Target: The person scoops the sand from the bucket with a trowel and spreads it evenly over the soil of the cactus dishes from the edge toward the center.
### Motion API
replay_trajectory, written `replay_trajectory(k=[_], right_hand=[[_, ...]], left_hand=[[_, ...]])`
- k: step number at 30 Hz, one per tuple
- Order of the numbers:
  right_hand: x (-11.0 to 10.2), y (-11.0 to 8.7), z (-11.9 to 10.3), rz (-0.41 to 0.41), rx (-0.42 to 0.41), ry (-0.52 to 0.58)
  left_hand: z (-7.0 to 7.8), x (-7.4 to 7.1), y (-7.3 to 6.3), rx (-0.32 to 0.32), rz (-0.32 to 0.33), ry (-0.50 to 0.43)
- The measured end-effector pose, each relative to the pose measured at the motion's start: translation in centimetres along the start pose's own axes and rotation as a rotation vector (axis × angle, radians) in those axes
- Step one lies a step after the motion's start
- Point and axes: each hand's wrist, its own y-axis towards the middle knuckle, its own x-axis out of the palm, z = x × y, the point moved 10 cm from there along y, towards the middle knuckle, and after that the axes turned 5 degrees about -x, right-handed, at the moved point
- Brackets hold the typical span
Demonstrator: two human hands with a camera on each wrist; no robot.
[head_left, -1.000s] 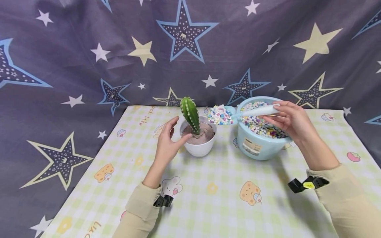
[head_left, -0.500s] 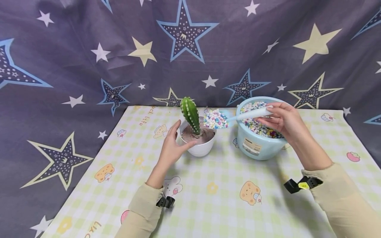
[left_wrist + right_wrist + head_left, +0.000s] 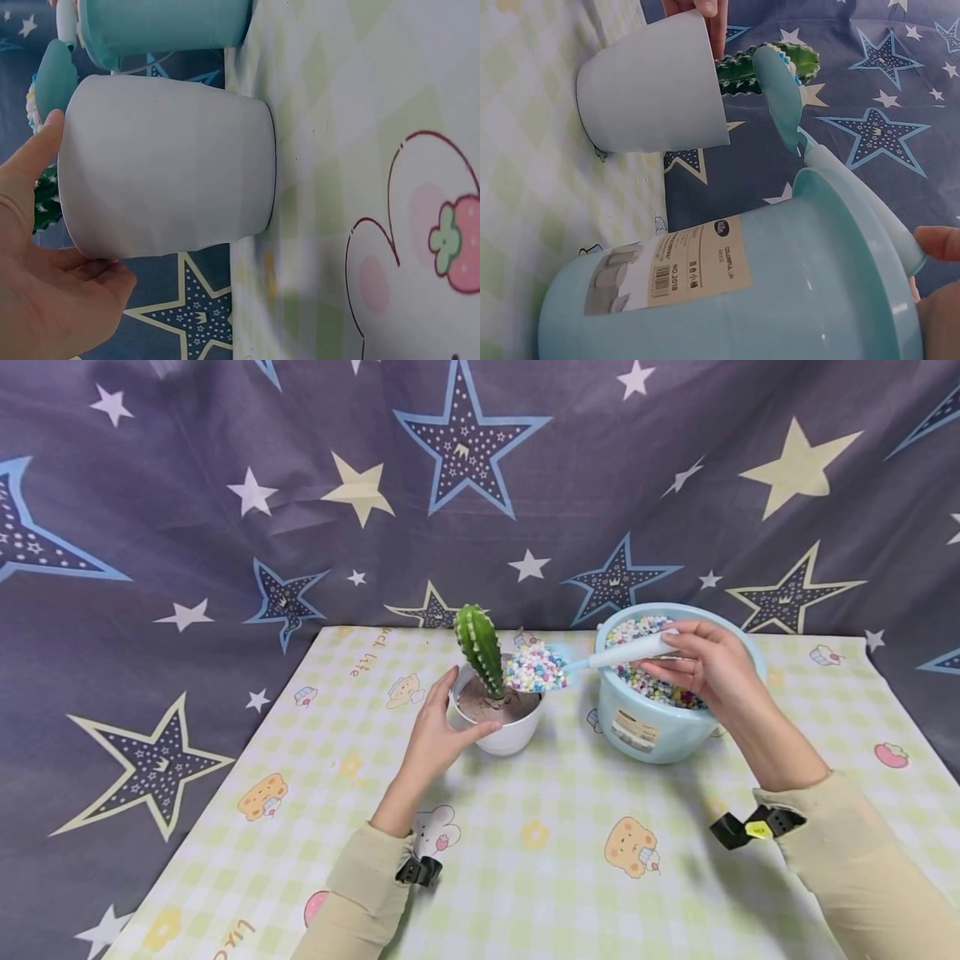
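Note:
My left hand [image 3: 437, 735] holds the white flower pot [image 3: 508, 741] by its rim, with the thumb at the front and the fingers around the left side. In the pot, a green cactus [image 3: 478, 647] stands upright in brown soil [image 3: 480, 700]. My right hand [image 3: 716, 667] pinches the pale handle of a light blue scoop [image 3: 630, 651]. Heaped in the scoop are small multicoloured pebbles [image 3: 536, 668], above the right part of the pot and close to the cactus. The right wrist view shows the blade of the scoop [image 3: 780, 97] from below, apart from the pot's rim.
A light blue bucket [image 3: 656, 731] with more coloured pebbles stands right of the pot, beneath my right hand and the scoop's handle. A checked cloth [image 3: 555, 893] covers the table. Behind it hangs a dark curtain [image 3: 585, 468] with stars.
The loaded scoop has moved left and slightly down, from beside the pot to over its soil. My left hand has come in from the left and taken hold of the pot's rim.

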Motion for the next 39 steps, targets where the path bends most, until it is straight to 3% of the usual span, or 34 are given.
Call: replay_trajectory(k=[17, 21, 30, 39], right_hand=[[0.6, 0.1, 0.3, 0.010, 0.001, -0.064], [0.7, 0.1, 0.5, 0.014, 0.004, -0.067], [1.0, 0.3, 0.9, 0.027, 0.010, -0.111], [1.4, 0.5, 0.8, 0.017, -0.009, -0.128]], left_hand=[[0.4, 0.0, -0.5, 0.002, 0.058, 0.075], [0.4, 0.0, -0.5, -0.011, 0.024, 0.097], [-0.8, 0.0, 0.4, -0.093, -0.142, 0.123], [-0.8, -0.1, 0.5, -0.087, -0.118, 0.132]])
